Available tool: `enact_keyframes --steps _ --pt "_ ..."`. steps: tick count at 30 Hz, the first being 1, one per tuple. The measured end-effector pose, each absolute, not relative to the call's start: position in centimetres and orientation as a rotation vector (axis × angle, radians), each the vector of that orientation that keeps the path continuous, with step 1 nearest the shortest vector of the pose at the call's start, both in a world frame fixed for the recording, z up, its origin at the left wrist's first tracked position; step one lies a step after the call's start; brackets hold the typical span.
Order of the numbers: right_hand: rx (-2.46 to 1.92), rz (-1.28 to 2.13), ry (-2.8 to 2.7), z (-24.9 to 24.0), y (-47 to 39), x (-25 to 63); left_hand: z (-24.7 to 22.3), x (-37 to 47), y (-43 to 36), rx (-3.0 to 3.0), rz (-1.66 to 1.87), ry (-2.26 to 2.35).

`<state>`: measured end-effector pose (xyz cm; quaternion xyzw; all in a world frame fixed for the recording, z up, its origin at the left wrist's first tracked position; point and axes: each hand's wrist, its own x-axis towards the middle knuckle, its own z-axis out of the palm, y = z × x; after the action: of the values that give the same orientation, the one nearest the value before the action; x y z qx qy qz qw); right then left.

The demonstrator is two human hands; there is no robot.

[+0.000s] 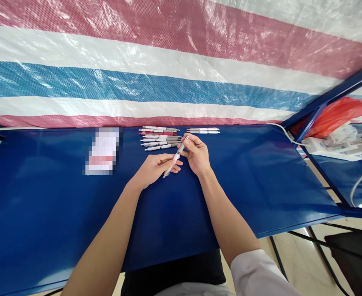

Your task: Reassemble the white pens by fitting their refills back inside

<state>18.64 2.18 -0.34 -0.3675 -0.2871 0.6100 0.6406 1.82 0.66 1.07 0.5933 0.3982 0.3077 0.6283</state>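
The left grip (151,169) and right grip (197,156) are both pinching a white-and-grey click pen (175,157), which is slanting between them, tip rightward; other pens (160,143) are lying just beyond the left grip.

White and grey pen (176,156) (blue table (175,222))

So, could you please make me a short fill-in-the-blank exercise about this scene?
1. Counting each pen held by the left hand or right hand, the total is ____.
2. The colour of the tabletop is ____.
3. The plastic sheet is patterned with coloured ____.
4. In the picture, the larger pen group lies to the ____ of the smaller pen group.

Missing words: one; blue; stripes; left.
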Motion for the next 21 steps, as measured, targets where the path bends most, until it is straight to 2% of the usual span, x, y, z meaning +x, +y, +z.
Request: enact_keyframes --steps 8,21 --pt "-0.843 1.352 -0.653 -0.15 2.08 18.34 0.94 1.76 0.56 1.427 0.737 0.966" --pt "-0.734 1.489 -0.752 -0.12 1.73 19.03 1.32 1.33 0.32 1.219 0.610 0.853"
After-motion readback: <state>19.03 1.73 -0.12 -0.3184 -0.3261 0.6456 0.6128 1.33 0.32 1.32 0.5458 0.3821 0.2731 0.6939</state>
